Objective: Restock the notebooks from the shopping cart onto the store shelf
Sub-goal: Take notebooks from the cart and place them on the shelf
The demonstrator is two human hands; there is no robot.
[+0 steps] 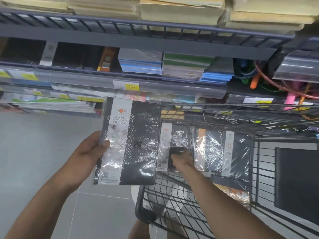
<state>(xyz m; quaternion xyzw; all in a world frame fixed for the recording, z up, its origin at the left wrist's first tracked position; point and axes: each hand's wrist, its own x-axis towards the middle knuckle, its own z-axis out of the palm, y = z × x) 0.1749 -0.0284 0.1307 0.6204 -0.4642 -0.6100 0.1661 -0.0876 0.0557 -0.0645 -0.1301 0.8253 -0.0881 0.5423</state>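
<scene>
Head view, store aisle. The left grip (93,149), a bare hand, holds a black shrink-wrapped notebook (138,144) upright in front of the shelving. The thumb lies on the white label band of the front cover and the fingers are curled behind its left edge. This notebook is lifted clear of the shopping cart (207,105), just to the left of the cart's wire basket and below the shelf's clear price rail (155,88), which carries a yellow tag (132,86). The right grip (181,158) reaches down into the cart and closes on a second notebook (165,145) of the same design, which stands upright against the cart's far side; its fingertips are partly hidden by the glossy wrap. Just to the right of that notebook stand two further wrapped notebooks, a tan-fronted one (208,150) and a black one with a white band (236,152). On the shelf (138,44) behind the rail lie stacks of blue-edged pads (141,65) and green-edged pads (186,63). Cream-coloured stacks (181,12) fill the tier above. Grey floor tiles (43,144) show at the left.
</scene>
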